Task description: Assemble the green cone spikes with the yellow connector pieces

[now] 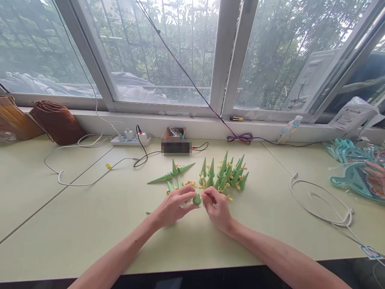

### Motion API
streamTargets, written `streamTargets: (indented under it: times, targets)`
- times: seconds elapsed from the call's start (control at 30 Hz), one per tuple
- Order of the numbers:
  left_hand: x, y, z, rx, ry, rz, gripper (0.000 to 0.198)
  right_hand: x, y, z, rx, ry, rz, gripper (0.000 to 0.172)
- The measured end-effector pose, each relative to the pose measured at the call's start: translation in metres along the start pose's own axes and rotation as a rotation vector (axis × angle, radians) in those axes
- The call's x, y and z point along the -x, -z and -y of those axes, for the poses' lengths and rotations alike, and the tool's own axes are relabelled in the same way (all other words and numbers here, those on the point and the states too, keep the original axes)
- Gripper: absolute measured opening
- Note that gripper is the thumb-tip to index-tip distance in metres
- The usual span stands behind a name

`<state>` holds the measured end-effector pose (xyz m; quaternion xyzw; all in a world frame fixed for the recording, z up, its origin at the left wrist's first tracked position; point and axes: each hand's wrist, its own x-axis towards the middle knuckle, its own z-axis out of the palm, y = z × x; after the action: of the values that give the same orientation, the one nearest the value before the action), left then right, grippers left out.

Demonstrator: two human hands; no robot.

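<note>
My left hand point(177, 204) grips a green cone-shaped piece point(197, 199) between thumb and fingers, its tip pointing up. Close against its right side, my right hand point(217, 206) is closed in a pinch; whatever lies between those fingertips is too small to make out. Behind my right hand stands a cluster of upright green cones point(222, 170) with small yellow fittings on them. Beyond my left hand, two long green cones lie tilted around an upright green cone point(173, 166). Small loose yellow fittings point(190, 183) lie between the two groups.
At the back are a power strip point(130, 140), a small open box point(173, 133) and a coiled red-blue cable point(240, 138). A brown pouch point(58, 122) stands left. On the right lie a white cable point(321, 218) and teal dustpans point(357, 180), with another person's hand point(375, 178) there.
</note>
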<state>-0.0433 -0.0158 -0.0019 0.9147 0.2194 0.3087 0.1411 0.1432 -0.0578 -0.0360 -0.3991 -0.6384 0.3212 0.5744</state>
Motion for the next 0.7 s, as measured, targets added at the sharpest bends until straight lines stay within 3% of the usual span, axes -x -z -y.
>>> streamTargets:
  times: [0.27,0.47,0.57,0.7]
  targets:
    - [0.0013,-0.0031,0.0006,-0.162,-0.068,-0.058,0.012,0.0004,0.0003,-0.0026,0.015,-0.014,-0.01,0.02]
    - [-0.0022,0.0003,-0.0002,0.037,0.148,-0.141,0.019,0.0011,0.0015,-0.0026,0.03,-0.063,-0.089,0.022]
    - [-0.0043,0.0022,-0.0001,0.062,0.276,-0.191,0.036,0.001,0.0027,-0.0012,0.042,-0.053,-0.131,0.024]
    - [-0.005,-0.0007,0.0006,0.074,0.313,-0.114,0.05,0.0007,0.0029,0.0033,0.12,0.025,-0.132,0.023]
